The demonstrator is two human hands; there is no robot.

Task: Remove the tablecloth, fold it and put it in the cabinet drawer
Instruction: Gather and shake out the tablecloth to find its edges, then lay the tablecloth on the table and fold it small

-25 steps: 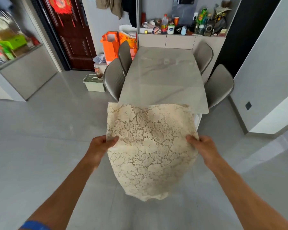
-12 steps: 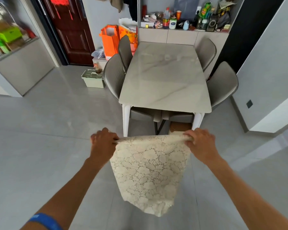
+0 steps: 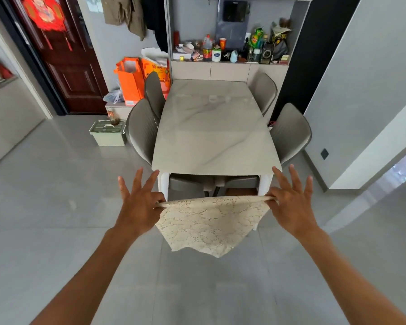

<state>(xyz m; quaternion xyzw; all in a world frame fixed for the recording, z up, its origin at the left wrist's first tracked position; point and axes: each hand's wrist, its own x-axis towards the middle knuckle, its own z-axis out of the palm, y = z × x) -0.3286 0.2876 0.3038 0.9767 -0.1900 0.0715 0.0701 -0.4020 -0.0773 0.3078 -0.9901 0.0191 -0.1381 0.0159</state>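
Observation:
A cream lace tablecloth [image 3: 209,224], folded over, hangs in the air in front of the bare marble table [image 3: 216,137]. My left hand [image 3: 138,202] pinches its upper left corner between thumb and forefinger, the other fingers spread upward. My right hand [image 3: 291,205] pinches the upper right corner the same way. The top edge is stretched taut between both hands and the rest droops to a point below. Beige cabinet drawers [image 3: 229,71] sit against the wall behind the table.
Several grey chairs [image 3: 141,130] flank the table on both sides. Bottles and clutter [image 3: 232,50] fill the shelf above the drawers. Orange bags [image 3: 129,80] and a pale green box [image 3: 108,133] stand left of the table, near a dark red door [image 3: 63,55]. Grey tiled floor lies underfoot.
The cloth has gone from a tall hanging sheet to a shorter folded piece. Both hands rose and moved apart, and their outer fingers have spread open while the pinch holds.

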